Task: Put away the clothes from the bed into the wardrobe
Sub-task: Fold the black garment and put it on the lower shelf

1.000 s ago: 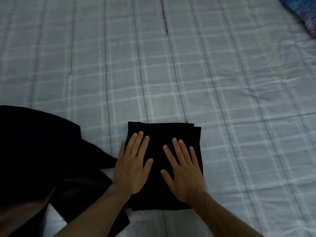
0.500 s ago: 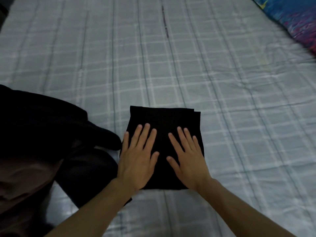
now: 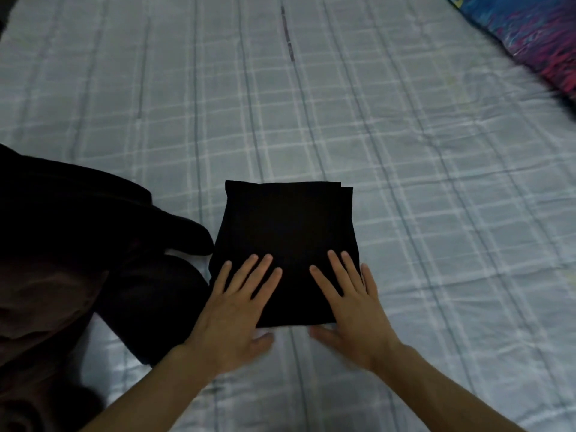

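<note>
A black garment folded into a neat square (image 3: 288,226) lies on the checked bed sheet (image 3: 405,151) in front of me. My left hand (image 3: 237,310) lies flat with straight fingers on its near left corner. My right hand (image 3: 352,304) lies flat on its near right corner. Both thumbs sit on the sheet just below the garment's near edge. Neither hand grips the cloth.
A heap of dark unfolded clothes (image 3: 78,260) covers the bed at the left, touching the folded square's left edge. A blue and pink patterned pillow or blanket (image 3: 536,35) lies at the far right corner. The wardrobe is not in view.
Both hands have slid back toward me over the folded garment, from its middle to its near edge, with thumbs now off the cloth. The view has shifted a little.
</note>
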`<state>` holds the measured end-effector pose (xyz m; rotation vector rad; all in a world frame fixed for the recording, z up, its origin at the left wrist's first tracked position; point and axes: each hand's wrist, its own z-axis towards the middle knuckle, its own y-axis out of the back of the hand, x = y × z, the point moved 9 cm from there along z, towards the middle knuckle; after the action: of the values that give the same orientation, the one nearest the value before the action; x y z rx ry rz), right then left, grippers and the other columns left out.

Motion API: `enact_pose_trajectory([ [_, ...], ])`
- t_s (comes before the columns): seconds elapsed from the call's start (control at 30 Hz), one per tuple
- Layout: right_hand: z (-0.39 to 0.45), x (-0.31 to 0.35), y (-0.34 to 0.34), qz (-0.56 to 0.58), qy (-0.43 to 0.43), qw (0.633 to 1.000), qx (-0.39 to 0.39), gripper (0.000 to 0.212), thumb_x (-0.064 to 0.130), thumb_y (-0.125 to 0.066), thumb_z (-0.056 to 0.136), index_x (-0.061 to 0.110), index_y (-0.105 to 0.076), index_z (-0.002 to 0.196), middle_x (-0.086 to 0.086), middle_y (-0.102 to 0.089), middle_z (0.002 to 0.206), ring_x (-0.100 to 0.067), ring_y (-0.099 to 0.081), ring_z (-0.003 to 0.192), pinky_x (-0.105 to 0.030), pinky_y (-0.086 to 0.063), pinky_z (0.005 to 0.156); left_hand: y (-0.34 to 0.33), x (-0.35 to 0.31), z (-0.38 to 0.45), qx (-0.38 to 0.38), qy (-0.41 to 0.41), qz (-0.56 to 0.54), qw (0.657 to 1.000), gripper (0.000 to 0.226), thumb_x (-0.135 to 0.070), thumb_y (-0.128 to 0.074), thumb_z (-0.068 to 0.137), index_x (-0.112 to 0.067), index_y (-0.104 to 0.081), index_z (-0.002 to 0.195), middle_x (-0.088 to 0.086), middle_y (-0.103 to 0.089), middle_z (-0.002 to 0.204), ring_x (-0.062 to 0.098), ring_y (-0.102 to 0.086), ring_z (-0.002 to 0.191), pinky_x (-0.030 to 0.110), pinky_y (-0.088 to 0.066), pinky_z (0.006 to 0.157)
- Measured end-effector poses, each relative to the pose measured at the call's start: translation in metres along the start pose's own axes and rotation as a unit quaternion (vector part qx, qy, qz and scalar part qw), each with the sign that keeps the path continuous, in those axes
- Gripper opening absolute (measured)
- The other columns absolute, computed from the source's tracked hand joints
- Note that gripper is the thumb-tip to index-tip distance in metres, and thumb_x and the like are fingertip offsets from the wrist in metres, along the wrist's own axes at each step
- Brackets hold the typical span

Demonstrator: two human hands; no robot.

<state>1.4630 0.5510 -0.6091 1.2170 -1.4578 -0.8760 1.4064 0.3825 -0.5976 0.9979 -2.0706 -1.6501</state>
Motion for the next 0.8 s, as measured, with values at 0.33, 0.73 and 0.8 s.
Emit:
enact_pose_trajectory([
  [0.33, 0.005, -0.005, 0.009, 0.015, -0.062, 0.997, -0.048, 0.083, 0.032, -0.084, 0.064, 0.022, -0.05, 0.139, -0.011, -0.051, 0.146, -0.031, -0.049, 0.135, -0.053, -0.048, 0.101, 0.016, -0.007, 0.018, -0.051, 0.044, 0.024, 0.997, 0.089, -0.021, -0.097, 0.032, -0.011, -0.065, 0.115, 0.014, -0.065, 0.129, 0.03, -0.067, 0.103, 0.044, -0.058, 0.087],
  [0.73, -0.004, 0.01, 0.136, 0.089, -0.014, 0.989, -0.118, 0.031, 0.016, -0.084, 0.063, 0.019, -0.076, 0.094, -0.003, -0.061, 0.09, -0.023, -0.062, 0.071, -0.028, -0.048, 0.06, 0.136, -0.011, -0.014, -0.138, 0.039, 0.012, 0.99, 0.051, -0.026, -0.094, 0.049, -0.021, -0.067, 0.092, -0.002, -0.062, 0.082, 0.019, -0.059, 0.07, 0.032, -0.051, 0.06],
  [0.8, -0.013, 0.019, 0.163, 0.089, -0.02, 0.991, -0.101, 0.029, 0.024, -0.077, 0.074, 0.022, -0.073, 0.102, 0.0, -0.061, 0.095, -0.023, -0.063, 0.078, -0.029, -0.049, 0.064, 0.167, -0.016, -0.028, -0.148, 0.031, 0.005, 0.989, 0.046, -0.024, -0.091, 0.054, -0.022, -0.064, 0.091, -0.005, -0.062, 0.078, 0.017, -0.059, 0.067, 0.03, -0.05, 0.061],
])
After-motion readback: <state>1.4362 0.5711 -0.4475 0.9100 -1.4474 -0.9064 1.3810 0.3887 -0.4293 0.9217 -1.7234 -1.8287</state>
